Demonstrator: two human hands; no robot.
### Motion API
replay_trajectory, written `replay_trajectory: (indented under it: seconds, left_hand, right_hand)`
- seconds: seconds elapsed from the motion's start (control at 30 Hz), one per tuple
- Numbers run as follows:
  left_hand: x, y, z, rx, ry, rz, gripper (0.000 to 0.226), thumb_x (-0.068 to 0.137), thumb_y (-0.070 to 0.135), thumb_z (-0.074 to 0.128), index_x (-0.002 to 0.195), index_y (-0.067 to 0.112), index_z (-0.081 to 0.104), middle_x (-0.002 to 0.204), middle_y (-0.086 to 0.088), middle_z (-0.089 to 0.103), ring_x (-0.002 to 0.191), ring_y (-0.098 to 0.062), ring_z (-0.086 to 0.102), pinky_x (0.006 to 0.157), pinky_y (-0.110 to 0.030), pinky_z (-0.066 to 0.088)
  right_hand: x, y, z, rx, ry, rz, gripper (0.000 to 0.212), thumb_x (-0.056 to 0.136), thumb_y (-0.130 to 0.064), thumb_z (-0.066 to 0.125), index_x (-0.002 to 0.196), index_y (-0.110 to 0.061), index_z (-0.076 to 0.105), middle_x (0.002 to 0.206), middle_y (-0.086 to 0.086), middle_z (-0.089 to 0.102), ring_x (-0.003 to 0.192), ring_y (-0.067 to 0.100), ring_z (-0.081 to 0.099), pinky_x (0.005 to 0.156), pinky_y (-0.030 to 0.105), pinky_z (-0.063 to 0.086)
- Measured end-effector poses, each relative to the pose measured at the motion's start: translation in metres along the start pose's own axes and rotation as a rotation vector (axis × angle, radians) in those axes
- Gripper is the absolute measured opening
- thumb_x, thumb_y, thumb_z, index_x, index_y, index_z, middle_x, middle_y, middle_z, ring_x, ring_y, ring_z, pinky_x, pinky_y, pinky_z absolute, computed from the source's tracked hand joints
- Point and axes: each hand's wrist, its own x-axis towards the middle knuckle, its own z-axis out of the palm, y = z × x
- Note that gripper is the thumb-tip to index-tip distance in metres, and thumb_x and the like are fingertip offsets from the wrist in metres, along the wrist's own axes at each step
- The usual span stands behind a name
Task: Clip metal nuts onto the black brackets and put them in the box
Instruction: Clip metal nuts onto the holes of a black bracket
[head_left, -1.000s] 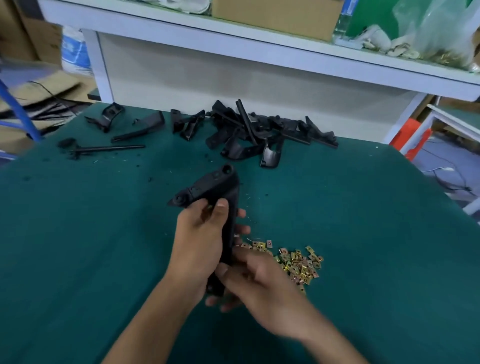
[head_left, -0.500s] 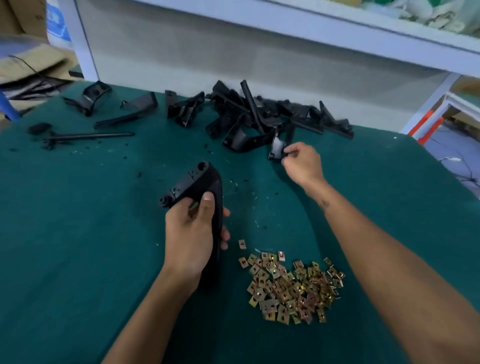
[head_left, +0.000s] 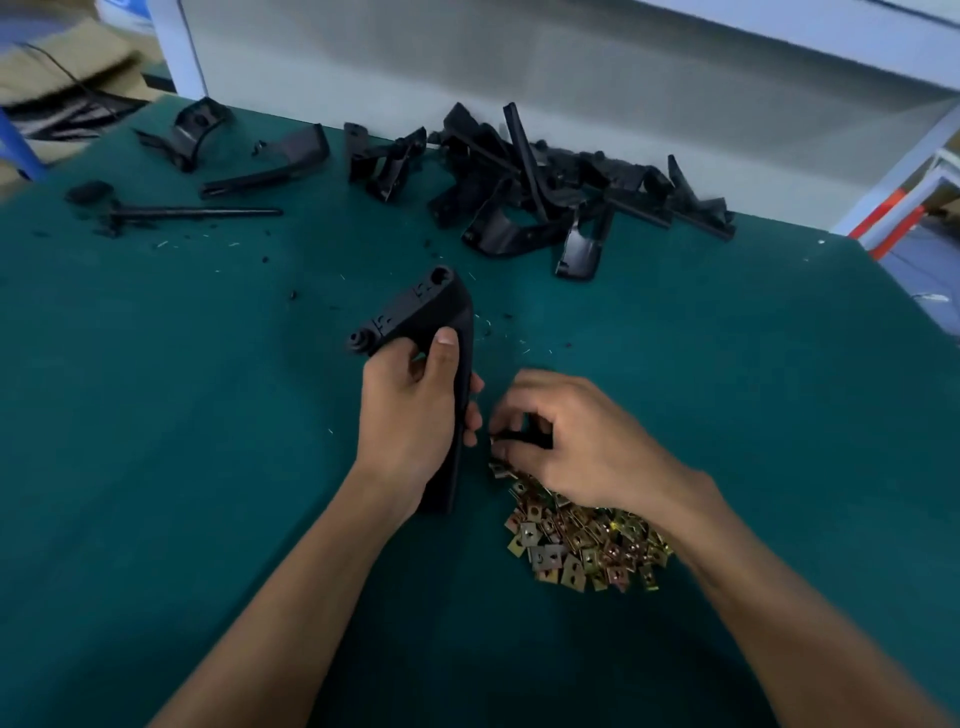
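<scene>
Two hands work over the green table (head_left: 156, 467); the left hand (head_left: 410, 415) grips a black bracket (head_left: 415, 312), thumb pressed on its face and fingers wrapped behind, so the bracket's middle is hidden and only its angled top and the lower end by the wrist show; the right hand (head_left: 571, 441) hovers curled over the near edge of the pile of metal nuts (head_left: 582, 540), and its fingertips appear to pinch something small and dark beside a nut, though blur and the fingers themselves keep me from telling what it is or whether it is truly held; the hand and forearm cover the upper part of the pile; the heap of black brackets (head_left: 561, 187) lies at the far edge of the table, tangled so that single pieces are hard to separate; a few loose brackets (head_left: 280, 161) and a black rod (head_left: 192, 212) lie to its left, well apart from the hands; no box can be made out; the frame is soft with motion; half a second ago the right hand was stretched out to the far heap, touching a bracket there, and now it is back at the nuts, just beside the left hand; the left hand's grasp on its bracket is unchanged.
</scene>
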Motion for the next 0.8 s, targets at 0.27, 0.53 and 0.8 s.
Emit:
replay_trajectory:
  seconds: [0.27,0.53,0.8]
  left_hand:
    - [-0.004,0.002,0.002,0.108,-0.013,0.049,0.037,0.107,0.029,0.049,0.079,0.005,0.051,0.067,-0.01,0.066,0.043,-0.02,0.055,0.039,-0.028,0.044]
    - [0.001,0.004,0.014,0.518,-0.324,0.194,0.042,0.107,0.035,0.047,0.076,0.008,0.055,0.063,-0.003,0.067,0.04,-0.022,0.06,0.038,-0.029,0.046]
    - [0.002,-0.002,0.039,0.809,-0.407,0.327,0.04,0.105,0.043,0.045,0.078,0.014,0.048,0.067,-0.01,0.063,0.048,-0.023,0.06,0.047,-0.052,0.049]
  right_hand:
    - [-0.014,-0.005,0.011,0.017,0.103,-0.092,0.011,0.087,-0.01,0.075,0.093,-0.015,0.067,0.089,-0.009,0.059,0.083,0.004,0.049,0.073,0.02,0.041]
    - [-0.046,0.02,-0.004,0.576,0.561,0.12,0.021,0.094,-0.003,0.07,0.104,-0.022,0.071,0.085,-0.003,0.069,0.076,0.022,0.067,0.074,0.037,0.059]
    - [-0.051,0.048,-0.018,0.395,0.751,0.129,0.014,0.094,-0.004,0.07,0.102,-0.015,0.072,0.082,-0.003,0.069,0.073,0.015,0.068,0.071,0.034,0.059]
